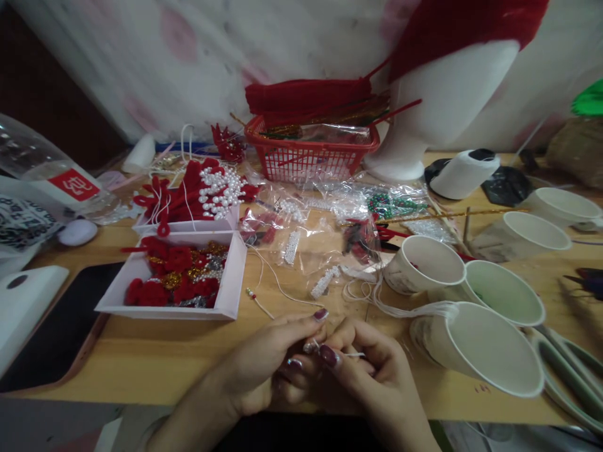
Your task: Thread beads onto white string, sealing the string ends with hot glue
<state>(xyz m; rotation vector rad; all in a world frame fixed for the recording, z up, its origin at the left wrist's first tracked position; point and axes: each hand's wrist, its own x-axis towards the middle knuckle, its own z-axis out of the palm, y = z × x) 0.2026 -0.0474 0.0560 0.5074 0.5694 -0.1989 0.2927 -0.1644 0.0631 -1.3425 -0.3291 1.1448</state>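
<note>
My left hand [268, 364] and my right hand [367, 370] meet at the near edge of the wooden table [155, 358], fingertips pinched together. Between them runs a thin white thread [282, 289] that leads back over the table to a few small beads [251, 293]. My right fingers pinch a short pale piece, maybe a needle or thread end; I cannot make it out. A bundle of white string [405, 307] lies just beyond my right hand.
A white tray [226, 295] with red and gold trimmings sits front left, another tray [188, 225] with pearls behind it. Several paper cups [480, 345] lie tipped at right. A red basket [306, 154], clear bead bags [325, 220], a white spool [464, 172] and a mannequin head [443, 107] stand behind.
</note>
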